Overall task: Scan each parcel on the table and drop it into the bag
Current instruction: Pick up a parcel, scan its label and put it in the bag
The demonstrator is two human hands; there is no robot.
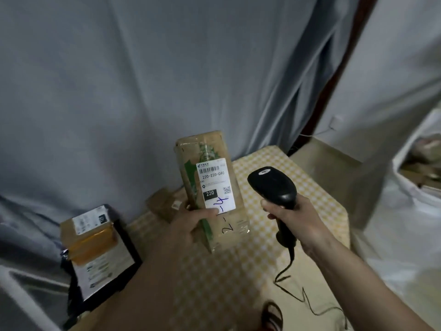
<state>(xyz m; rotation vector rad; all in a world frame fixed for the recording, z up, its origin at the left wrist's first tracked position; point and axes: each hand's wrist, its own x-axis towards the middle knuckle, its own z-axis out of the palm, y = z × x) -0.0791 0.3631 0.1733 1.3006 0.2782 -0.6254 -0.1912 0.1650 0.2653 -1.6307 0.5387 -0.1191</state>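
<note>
Left hand (188,225) fingers curled round tall taped cardboard parcel (210,185), held upright above checkered surface (310,187), white label facing camera. Right of parcel, right hand (292,218) wraps glossy black barcode scanner (274,187). Left of parcel, boxy parcels (95,237). Far right, white bag (415,177).

Both forearms are bare to the frame edge, the hands (188,225) ungloved, without rings.

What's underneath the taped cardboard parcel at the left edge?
The taped cardboard parcel lies on a flat black parcel whose white label partly shows. The covered part of the label is hidden.
</note>
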